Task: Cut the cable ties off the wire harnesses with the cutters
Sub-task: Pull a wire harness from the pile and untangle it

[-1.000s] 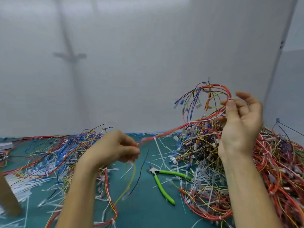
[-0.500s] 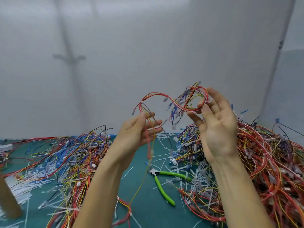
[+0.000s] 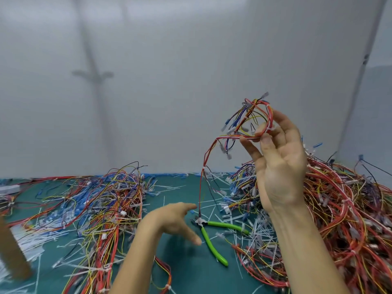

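Held harness (image 3: 257,115): one looped bundle of red, yellow and blue wires, pinched in my right hand (image 3: 277,166). The loop stands above the fingertips. A red strand drops from beside the thumb to the head of the cutters (image 3: 212,238).
Right hand: raised, palm toward the camera, thumb and curled fingers clamped on the loop of the held harness.
Cable tie (image 3: 269,129): white, wrapped round the loop just at the right fingertips, uncut.
Left hand (image 3: 174,221): low over the mat (image 3: 186,272) and blurred. As far as I can read it, the fingers are stretched out and slack, grasping nothing.
Cutters: green handles splayed, lying flat on the mat just beyond the left fingertips and well below the right fingers. I cannot tell whether a left fingertip touches a handle.
Left pile (image 3: 110,198): tangled harnesses on the mat, on the outer side of the left fingers.
Right pile (image 3: 350,219): taller heap, mostly red, behind and below the right fingers.
Loose ties (image 3: 169,187): white cut strips scattered over the mat, ahead of the left fingers.
Brown post (image 3: 12,251): upright at the frame's left edge, well apart from both hands.
Wall (image 3: 169,81): pale grey, behind everything.
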